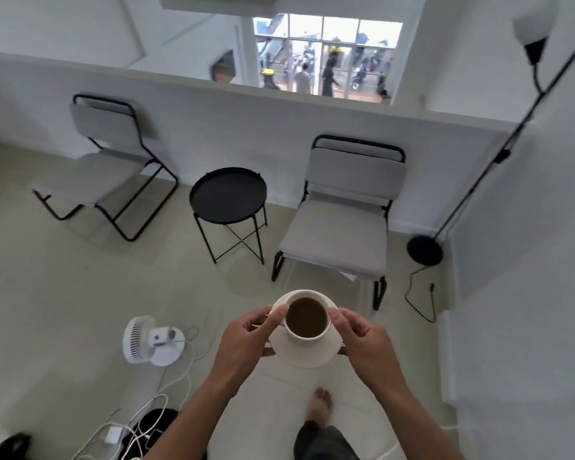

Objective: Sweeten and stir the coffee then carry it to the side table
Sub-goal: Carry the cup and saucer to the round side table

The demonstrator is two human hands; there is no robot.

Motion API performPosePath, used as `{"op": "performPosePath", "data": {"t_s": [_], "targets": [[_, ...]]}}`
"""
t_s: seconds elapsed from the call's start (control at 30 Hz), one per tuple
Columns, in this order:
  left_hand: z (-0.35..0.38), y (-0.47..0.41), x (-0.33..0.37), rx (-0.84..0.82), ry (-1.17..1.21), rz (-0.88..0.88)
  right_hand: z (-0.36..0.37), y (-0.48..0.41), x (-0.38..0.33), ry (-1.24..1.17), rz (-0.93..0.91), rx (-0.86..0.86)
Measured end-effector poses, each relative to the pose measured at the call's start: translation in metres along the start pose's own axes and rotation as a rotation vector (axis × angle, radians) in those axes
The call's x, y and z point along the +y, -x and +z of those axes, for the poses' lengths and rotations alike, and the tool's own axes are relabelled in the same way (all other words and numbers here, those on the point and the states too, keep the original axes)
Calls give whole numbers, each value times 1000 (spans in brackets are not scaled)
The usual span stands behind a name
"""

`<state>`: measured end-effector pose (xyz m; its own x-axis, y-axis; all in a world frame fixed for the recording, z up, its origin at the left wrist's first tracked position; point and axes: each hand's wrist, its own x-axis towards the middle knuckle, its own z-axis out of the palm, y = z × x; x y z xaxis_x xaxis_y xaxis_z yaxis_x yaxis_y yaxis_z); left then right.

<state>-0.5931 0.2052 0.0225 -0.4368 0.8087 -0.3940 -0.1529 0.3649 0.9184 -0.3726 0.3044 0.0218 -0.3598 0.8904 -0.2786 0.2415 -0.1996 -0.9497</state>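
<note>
The cup (307, 318), full of dark coffee almost to the rim, stands on a white saucer (307, 355) that is carried in the air above the floor, not yet at the black round side table (228, 195). The saucer is pinched at its left edge by the left hand (246, 343) and at its right edge by the right hand (362, 340), with the thumbs laid near the cup. The step in hand is judged to be the carrying. The saucer should be kept level and moved slowly, because the coffee can spill easily. The table stands ahead between two grey chairs (339, 227), and the cables (166, 393) at the left should be avoided.
</note>
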Motion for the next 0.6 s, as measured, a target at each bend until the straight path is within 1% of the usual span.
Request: {"op": "performPosePath", "data": {"t_s": [0.37, 0.5, 0.6], "targets": [[-27, -76, 50, 229, 119, -22, 38, -141, -61, 79, -53, -246], [-33, -97, 59, 312, 135, -36, 51, -180, -76, 142, -77, -329], [-39, -114, 62, 356, 143, -41, 63, -204, -82, 146, -79, -367]]}}
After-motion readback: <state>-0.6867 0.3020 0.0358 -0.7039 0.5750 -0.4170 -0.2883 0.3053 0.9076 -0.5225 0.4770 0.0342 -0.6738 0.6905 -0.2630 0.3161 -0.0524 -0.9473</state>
